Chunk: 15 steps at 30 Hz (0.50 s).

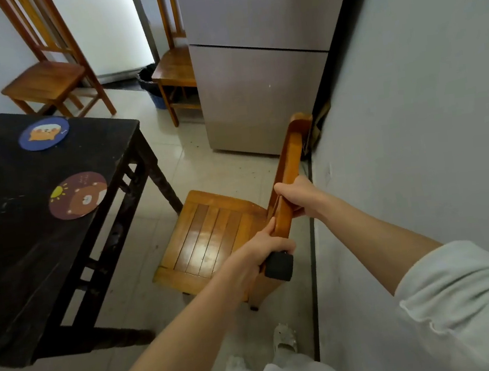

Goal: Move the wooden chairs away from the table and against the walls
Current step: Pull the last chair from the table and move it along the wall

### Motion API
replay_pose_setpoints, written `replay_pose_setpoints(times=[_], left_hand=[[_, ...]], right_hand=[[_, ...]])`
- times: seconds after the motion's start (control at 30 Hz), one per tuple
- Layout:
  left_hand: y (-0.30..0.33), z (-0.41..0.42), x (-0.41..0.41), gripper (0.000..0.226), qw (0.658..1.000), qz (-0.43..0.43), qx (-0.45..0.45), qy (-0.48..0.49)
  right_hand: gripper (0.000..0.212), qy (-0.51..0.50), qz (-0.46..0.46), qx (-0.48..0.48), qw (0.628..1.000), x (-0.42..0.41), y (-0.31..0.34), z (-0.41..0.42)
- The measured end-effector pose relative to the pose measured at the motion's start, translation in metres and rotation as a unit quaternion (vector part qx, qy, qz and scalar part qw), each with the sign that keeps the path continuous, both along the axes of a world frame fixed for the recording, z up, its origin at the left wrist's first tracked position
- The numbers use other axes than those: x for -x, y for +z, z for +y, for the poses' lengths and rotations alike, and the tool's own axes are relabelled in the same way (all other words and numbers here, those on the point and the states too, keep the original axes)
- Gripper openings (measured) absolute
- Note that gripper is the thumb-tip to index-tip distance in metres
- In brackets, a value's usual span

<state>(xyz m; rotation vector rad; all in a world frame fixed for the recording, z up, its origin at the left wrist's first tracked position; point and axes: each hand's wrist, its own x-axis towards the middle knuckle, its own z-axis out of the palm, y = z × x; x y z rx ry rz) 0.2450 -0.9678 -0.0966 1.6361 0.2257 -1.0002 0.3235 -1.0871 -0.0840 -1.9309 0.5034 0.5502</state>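
A wooden chair [209, 238] stands between the dark table [15, 242] and the grey wall on the right, its backrest close to the wall. My left hand [265, 248] grips the near end of the top rail, beside a black pad on the corner. My right hand [294, 196] holds the same rail a little farther along. A second wooden chair [48, 78] stands against the far wall at the upper left. A third chair [173, 68] sits at the back, partly hidden by the fridge.
A tall grey fridge [260, 92] stands ahead against the right wall. Two round cartoon mats [78, 195] lie on the table. A dark bin [149, 80] sits beside the third chair. My shoe [283, 338] is on the pale tiled floor below the chair.
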Motion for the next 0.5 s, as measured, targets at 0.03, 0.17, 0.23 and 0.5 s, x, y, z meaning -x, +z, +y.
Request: replay_pose_setpoints(times=[0.03, 0.17, 0.23, 0.5], left_hand=[[0.0, 0.004, 0.008, 0.087, 1.0, 0.0, 0.002, -0.017], [0.002, 0.02, 0.039, 0.084, 0.997, 0.002, 0.005, -0.076], [0.004, 0.032, 0.059, 0.078, 0.994, 0.006, 0.011, -0.107], [-0.001, 0.088, 0.125, 0.086, 0.968, 0.03, -0.014, -0.249]], right_hand=[[0.027, -0.01, 0.004, -0.001, 1.0, 0.01, 0.0, 0.0], [0.017, -0.044, 0.011, 0.017, 0.999, 0.053, 0.0, 0.005], [0.014, -0.079, 0.001, 0.012, 0.997, 0.082, 0.0, 0.013], [0.04, -0.059, -0.027, 0.133, 0.989, 0.189, -0.006, 0.041]])
